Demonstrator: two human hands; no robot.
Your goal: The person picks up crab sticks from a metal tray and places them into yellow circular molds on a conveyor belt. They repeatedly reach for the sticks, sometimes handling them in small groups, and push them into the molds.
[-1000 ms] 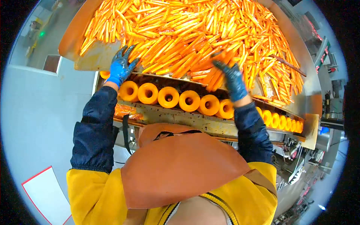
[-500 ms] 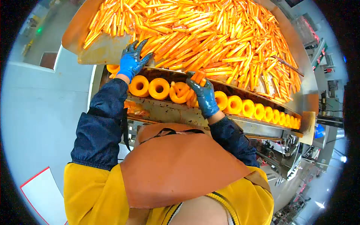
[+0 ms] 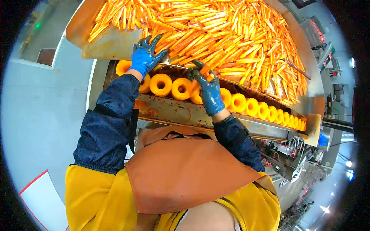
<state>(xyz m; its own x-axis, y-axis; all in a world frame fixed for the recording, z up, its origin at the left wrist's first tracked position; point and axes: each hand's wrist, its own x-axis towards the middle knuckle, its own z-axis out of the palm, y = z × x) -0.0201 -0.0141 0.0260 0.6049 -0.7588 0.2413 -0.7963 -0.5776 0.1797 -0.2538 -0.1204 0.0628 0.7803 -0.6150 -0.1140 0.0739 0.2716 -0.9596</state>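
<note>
My left hand (image 3: 147, 56), in a blue glove with dark wet fingertips, is open with its fingers spread at the near edge of a metal tray (image 3: 110, 45). Orange sticks (image 3: 189, 40), glossy and oily, lie heaped on that tray. My right hand (image 3: 209, 90), gloved the same way, is closed around a few of these sticks (image 3: 208, 74). It is over the row of yellow ring-shaped cups (image 3: 160, 85), and the sticks' lower ends hang by a partly covered cup (image 3: 197, 97). Its fingers hide part of the sticks.
The cups run along a dark channel below the tray, with a metal ledge (image 3: 173, 112) on my side. A thin rod (image 3: 296, 69) lies on the heap at right. Machinery (image 3: 289, 154) stands at lower right; a brown apron (image 3: 189, 173) covers my front.
My left hand has moved a little right along the tray edge. The right hand has risen slightly, and fewer sticks show below it over the cups.
</note>
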